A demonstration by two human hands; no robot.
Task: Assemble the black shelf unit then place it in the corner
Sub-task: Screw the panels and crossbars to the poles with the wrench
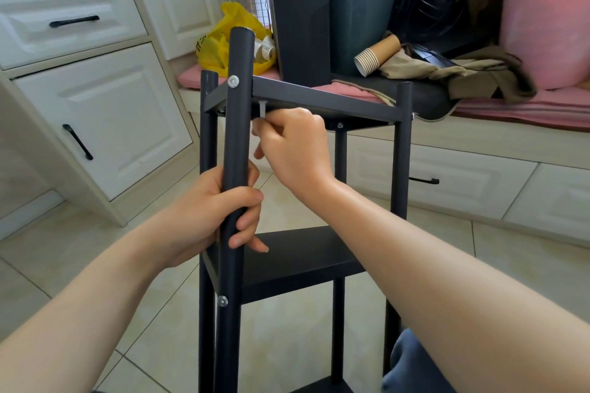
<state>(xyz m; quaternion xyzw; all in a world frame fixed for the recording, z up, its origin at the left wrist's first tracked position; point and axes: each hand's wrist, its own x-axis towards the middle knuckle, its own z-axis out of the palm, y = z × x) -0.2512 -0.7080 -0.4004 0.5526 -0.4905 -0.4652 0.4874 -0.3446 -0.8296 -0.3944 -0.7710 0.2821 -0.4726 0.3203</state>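
Observation:
The black shelf unit stands upright on the tiled floor in front of me, with round black posts and flat black shelves. My left hand grips the near post between the top shelf and the middle shelf. My right hand is curled just under the top shelf's front edge and pinches a small grey tool at the inside of that post. A pale screw head shows on the post at the top shelf, and another screw head lower down.
White cabinet drawers stand at the left. Behind the shelf a low bench with a pink cushion holds a black computer tower, a yellow bag, a stack of paper cups, a dark bin and a pink tub.

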